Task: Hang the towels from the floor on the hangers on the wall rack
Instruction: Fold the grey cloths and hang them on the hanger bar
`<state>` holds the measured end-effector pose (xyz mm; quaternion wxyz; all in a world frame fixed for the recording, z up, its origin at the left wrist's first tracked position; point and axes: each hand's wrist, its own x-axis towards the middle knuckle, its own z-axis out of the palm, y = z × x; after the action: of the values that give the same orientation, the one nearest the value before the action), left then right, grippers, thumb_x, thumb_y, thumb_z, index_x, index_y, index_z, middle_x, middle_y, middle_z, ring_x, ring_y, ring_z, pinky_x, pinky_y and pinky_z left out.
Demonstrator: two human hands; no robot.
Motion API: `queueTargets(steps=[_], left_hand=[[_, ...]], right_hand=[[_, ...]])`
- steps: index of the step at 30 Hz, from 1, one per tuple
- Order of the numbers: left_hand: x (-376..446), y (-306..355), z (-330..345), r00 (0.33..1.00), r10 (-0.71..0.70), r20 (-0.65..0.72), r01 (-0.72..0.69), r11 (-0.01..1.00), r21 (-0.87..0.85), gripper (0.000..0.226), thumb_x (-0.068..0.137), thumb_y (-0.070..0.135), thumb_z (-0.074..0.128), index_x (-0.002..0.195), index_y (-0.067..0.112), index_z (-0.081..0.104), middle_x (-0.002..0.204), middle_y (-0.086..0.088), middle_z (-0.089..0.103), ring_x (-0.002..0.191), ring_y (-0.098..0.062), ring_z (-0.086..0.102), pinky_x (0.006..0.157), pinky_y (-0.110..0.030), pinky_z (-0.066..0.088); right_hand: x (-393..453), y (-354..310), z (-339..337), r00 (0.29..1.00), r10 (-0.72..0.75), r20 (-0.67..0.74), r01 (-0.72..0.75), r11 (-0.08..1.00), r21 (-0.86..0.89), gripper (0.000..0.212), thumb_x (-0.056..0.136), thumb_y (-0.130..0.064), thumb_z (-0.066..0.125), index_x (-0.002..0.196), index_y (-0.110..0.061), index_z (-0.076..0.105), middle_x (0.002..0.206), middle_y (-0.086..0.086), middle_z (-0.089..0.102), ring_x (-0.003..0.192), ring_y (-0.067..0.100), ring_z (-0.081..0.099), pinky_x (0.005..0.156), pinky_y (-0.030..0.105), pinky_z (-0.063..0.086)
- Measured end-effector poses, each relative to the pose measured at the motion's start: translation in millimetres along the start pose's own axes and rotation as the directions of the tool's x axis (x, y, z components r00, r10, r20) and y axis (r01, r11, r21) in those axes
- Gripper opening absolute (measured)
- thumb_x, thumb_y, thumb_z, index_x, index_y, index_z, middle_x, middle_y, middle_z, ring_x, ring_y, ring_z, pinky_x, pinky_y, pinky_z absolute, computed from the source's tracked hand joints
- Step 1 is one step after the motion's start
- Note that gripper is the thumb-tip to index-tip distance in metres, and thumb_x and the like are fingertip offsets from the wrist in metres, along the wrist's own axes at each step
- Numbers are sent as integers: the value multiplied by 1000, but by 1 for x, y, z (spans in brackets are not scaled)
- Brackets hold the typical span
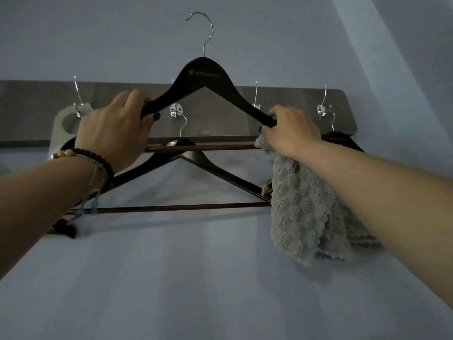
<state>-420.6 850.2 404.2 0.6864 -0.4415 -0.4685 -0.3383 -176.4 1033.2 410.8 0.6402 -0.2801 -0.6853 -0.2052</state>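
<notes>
The left hand (115, 128) grips the left arm of a dark hanger (204, 77) raised before the wall rack (220, 111). The right hand (290, 130) clasps its right arm and a grey towel (304, 212) hanging below. Another hanger (193, 159) hangs lower, behind.

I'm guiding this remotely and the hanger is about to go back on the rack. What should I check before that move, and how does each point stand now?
1. Left hand grips the held hanger: ok.
2. Right hand grips its other arm: ok.
3. Grey towel draped over the hanger's bar: not ok, it bunches at the right end.
4. Hanger hook free above the wall rack: ok.
5. A free rack hook: cannot tell.
6. Second hanger hangs just below, may snag: not ok.
</notes>
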Motion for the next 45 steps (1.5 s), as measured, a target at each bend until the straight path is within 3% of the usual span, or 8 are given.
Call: queueTargets(steps=[8,16,21,26,31,37,42,45], left_hand=[[-17,31,12,994,-73,81,89,975,-204,19,96,33,47,111,21,46,81,0,55,54,-16,39,49,-25,25],[-17,113,64,943,-85,322,193,927,-321,16,97,38,49,107,27,52,75,10,53,61,-9,54,48,-25,37],[-12,131,86,943,-86,322,180,944,-276,15,97,37,48,106,26,52,82,8,53,65,-8,53,49,-22,35],[-19,129,96,923,-112,368,207,951,-228,18,97,38,46,110,27,52,91,4,55,73,-17,58,66,-40,55],[-32,134,102,893,-143,427,235,957,-172,20,97,39,46,113,27,50,89,5,50,73,-16,55,68,-39,54],[-47,142,99,908,-186,376,275,941,-199,20,97,38,47,113,27,51,92,4,52,71,-12,53,60,-31,49],[-54,154,86,889,-264,375,343,925,-162,43,97,33,49,139,25,43,113,-3,51,98,-21,53,84,-39,50],[-66,177,65,903,-323,284,385,900,-202,51,94,28,54,143,21,40,131,-7,45,120,-25,44,103,-43,38]], right_hand=[[-17,42,-48,991,-130,-39,127,989,-76,22,93,-38,57,107,-25,67,83,-4,54,59,6,43,50,22,27],[-46,128,-53,988,58,145,-28,979,-203,31,91,-43,58,117,-30,68,99,5,70,91,33,63,72,38,52],[-41,155,-35,987,87,134,-61,981,-187,33,91,-43,59,120,-30,67,110,4,69,98,34,62,71,33,46],[-39,160,-17,984,58,170,-31,988,-154,30,92,-42,57,117,-29,68,104,5,71,94,31,63,64,31,45],[-49,165,-2,964,78,254,-54,994,-98,23,92,-41,58,111,-35,70,63,-9,60,55,11,55,44,22,30],[-59,169,-5,964,69,255,-71,998,-3,21,89,-41,62,106,-33,73,60,-6,63,48,11,55,43,22,33],[-61,166,-17,972,38,230,-31,999,-32,46,90,-40,62,129,-17,60,123,10,58,105,27,60,84,38,51],[-74,160,-32,986,39,159,-45,998,33,49,89,-44,60,130,-18,56,127,7,52,110,24,55,89,36,47]])
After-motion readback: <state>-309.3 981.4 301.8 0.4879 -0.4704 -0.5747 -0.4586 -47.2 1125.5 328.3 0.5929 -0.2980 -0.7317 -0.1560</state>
